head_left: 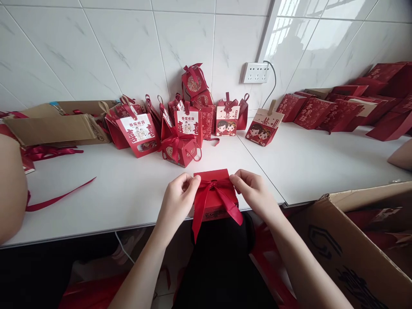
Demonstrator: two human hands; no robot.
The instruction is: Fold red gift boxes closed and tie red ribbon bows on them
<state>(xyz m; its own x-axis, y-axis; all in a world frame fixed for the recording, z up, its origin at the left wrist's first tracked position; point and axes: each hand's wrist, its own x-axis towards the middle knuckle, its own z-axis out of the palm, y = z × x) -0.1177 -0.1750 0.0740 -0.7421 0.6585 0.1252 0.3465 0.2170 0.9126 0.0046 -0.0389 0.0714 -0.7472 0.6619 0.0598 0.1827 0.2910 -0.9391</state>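
Observation:
A red gift box [210, 174] sits at the table's front edge, in front of my body. Across its top is a red satin ribbon [200, 208], tied in a bow with two tails hanging down over the near side. At the box's left side, my left hand [180, 191] is closed, thumb and fingers pinching the ribbon's left loop. My right hand [252, 186] pinches the bow's other loop by the right edge. The fingertips partly hide both loops.
Behind the box stand a red hexagonal box [183, 152] and several decorated gift boxes [140, 133]. A cardboard box [322, 231] is at lower right; another carton [54, 128] lies far left. Loose ribbon [61, 196] rests on the white table [122, 189]. Other people's arms [11, 189] show at both sides.

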